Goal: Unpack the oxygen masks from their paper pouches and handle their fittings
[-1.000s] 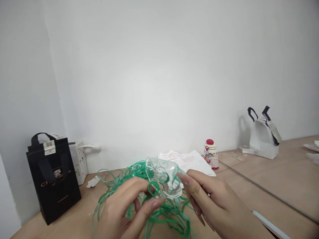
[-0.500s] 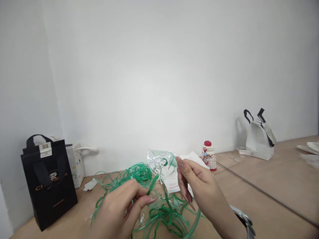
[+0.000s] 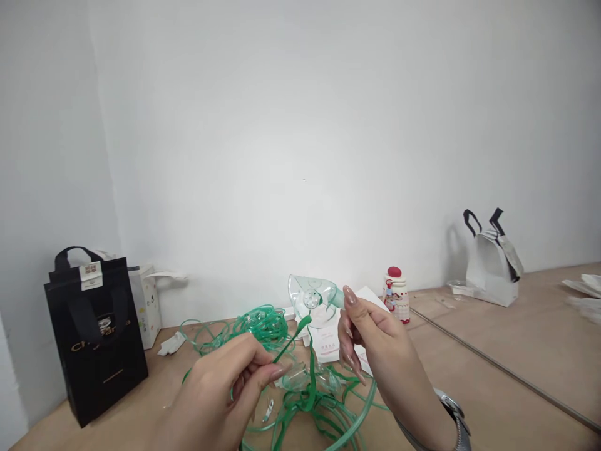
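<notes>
My right hand (image 3: 373,329) grips a clear, green-tinted oxygen mask (image 3: 306,294) by its narrow connector end, thumb on top, with the mask's wide side pointing left. My left hand (image 3: 235,382) pinches a flat green elastic strap (image 3: 295,334) between thumb and forefinger. Part of that strap loops up and hangs down below the mask. Beneath the hands lie another clear mask (image 3: 300,378) and a tangle of green tubing (image 3: 323,410). More coiled tubing (image 3: 263,322) rests behind my left hand. What my left palm covers is hidden.
On the left stand a black bag (image 3: 96,338) and a white box (image 3: 149,307). Behind the mask lie white papers (image 3: 328,341) beside a red-capped bottle (image 3: 395,294). A white bag (image 3: 491,266) sits at the right. A dark seam (image 3: 498,363) crosses the brown table (image 3: 451,388).
The mask and my right hand have shifted slightly right, and the mask has turned a little. The strap now stretches longer from my left fingers. The whole view has also moved slightly.
</notes>
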`<control>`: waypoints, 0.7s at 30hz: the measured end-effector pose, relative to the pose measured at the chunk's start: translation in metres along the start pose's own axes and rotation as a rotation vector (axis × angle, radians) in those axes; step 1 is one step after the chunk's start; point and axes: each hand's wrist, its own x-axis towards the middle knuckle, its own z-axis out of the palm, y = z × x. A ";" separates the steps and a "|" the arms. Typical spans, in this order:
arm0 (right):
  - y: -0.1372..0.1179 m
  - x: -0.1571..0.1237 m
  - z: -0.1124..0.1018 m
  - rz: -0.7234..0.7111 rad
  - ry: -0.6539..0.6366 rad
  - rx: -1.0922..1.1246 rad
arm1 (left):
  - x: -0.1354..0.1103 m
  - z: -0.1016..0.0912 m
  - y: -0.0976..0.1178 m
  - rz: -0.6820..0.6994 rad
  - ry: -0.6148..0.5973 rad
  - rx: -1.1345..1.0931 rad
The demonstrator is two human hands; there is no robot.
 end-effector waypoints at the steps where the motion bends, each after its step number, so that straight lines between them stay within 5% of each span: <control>1: 0.000 0.001 0.000 -0.008 0.005 0.003 | 0.000 0.000 0.000 -0.012 -0.003 0.006; 11: 0.002 0.005 -0.004 0.003 0.002 -0.003 | -0.002 0.002 -0.002 -0.055 -0.035 0.021; 15: 0.014 -0.001 0.006 0.107 -0.153 0.000 | 0.001 0.009 0.000 -0.063 0.056 -0.003; 21: 0.021 -0.006 0.018 0.131 -0.204 -0.098 | 0.004 0.012 0.001 0.039 0.188 0.009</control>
